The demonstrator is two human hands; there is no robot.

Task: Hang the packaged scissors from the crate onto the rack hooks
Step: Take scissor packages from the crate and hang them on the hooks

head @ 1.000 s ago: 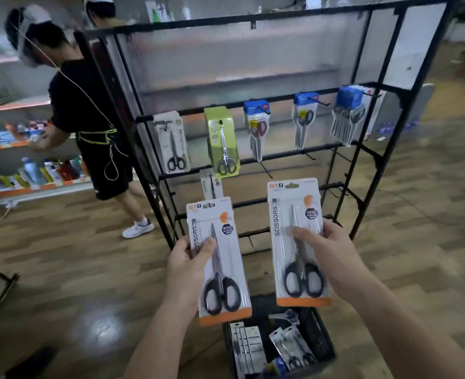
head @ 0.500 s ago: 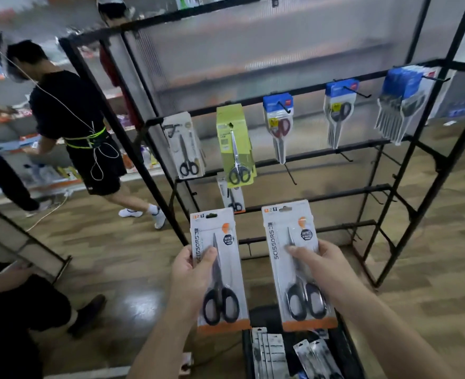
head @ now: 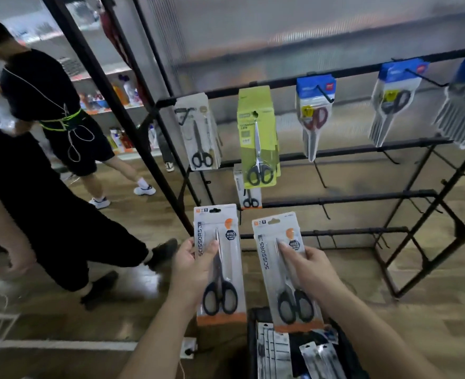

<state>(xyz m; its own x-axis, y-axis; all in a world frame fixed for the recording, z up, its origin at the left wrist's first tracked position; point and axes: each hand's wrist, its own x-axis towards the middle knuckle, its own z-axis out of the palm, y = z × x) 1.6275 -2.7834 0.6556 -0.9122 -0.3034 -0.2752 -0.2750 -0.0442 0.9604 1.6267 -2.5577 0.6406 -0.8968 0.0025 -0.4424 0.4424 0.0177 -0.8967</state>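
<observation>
Right now your left hand [head: 195,266] pinches one carded scissors pack [head: 236,258] at mid-height. Your right hand [head: 313,272] grips a second pack [head: 269,258] the same way. Both packs hang just above the crate [head: 253,337]. Expect light, stiff card under slick plastic. Each hang slot sits above your fingers, so keep them below it as you reach for the rack hooks [head: 320,175].
</observation>
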